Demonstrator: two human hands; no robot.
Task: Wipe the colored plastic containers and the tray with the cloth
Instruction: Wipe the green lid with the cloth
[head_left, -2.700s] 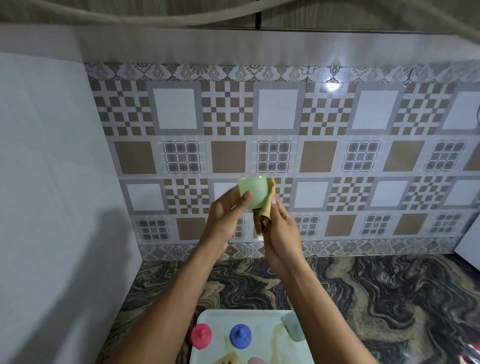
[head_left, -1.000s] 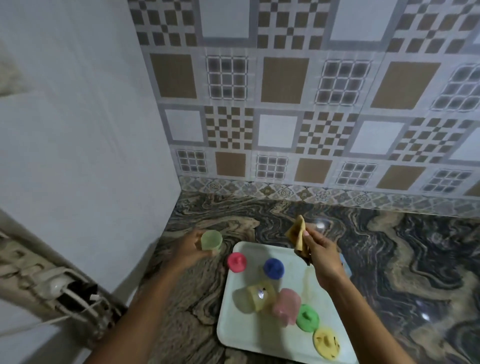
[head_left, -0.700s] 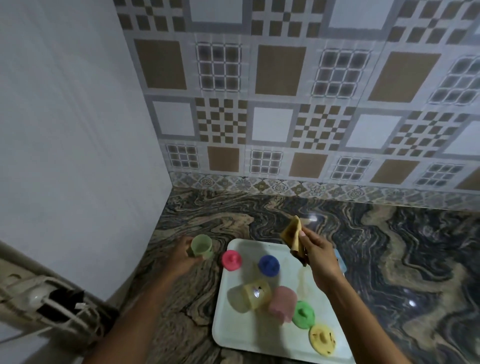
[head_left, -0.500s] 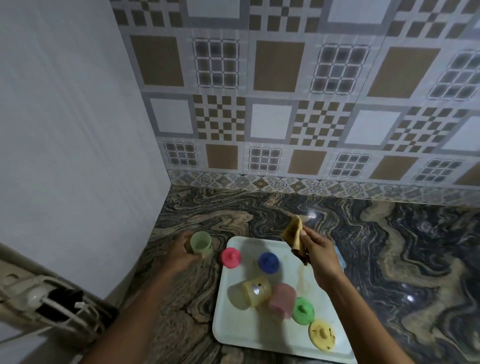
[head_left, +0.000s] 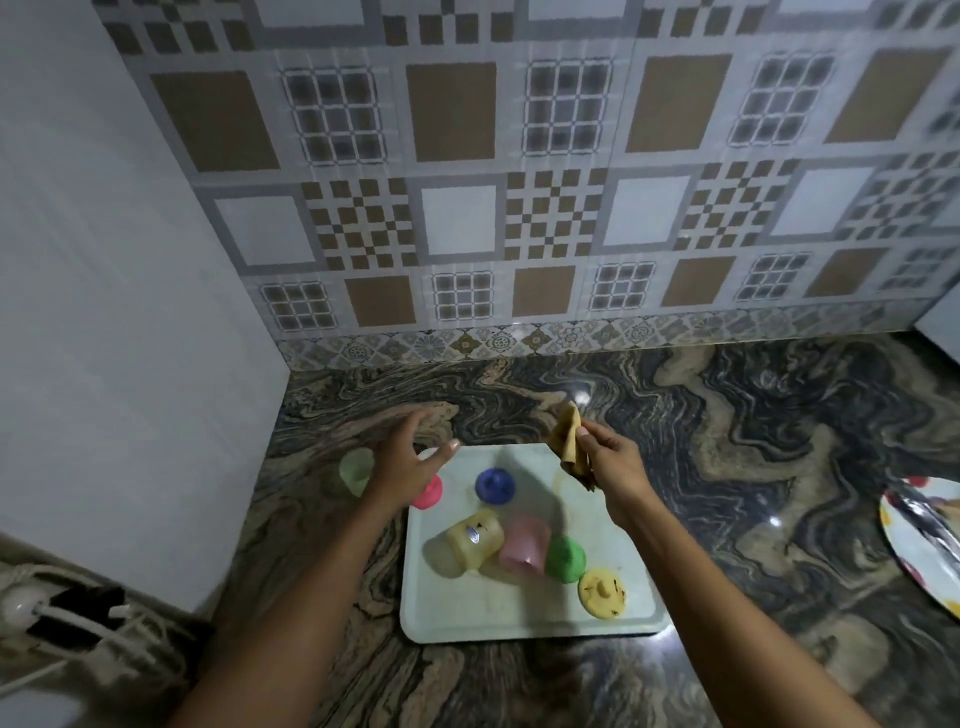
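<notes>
Cloth (head_left: 569, 441) pinched in my right hand (head_left: 615, 465) over the tray's (head_left: 519, 618) far edge, ready for the next piece. My left hand (head_left: 402, 460) hovers spread, empty, at its far-left corner. Left of the tray stands one green cup (head_left: 355, 467) (set apart, presumably wiped). On the tray lie a yellow cup (head_left: 470, 540) and a pink cup (head_left: 524, 543), plus four lids: pink lid (head_left: 431, 493), blue lid (head_left: 495, 485), green lid (head_left: 565, 556), yellow lid (head_left: 602, 592).

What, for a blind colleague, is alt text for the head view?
A right hand pinches a yellow cloth above a white tray of colored containers and lids; the open left hand hovers by a pale green cup on the marble counter.
</notes>
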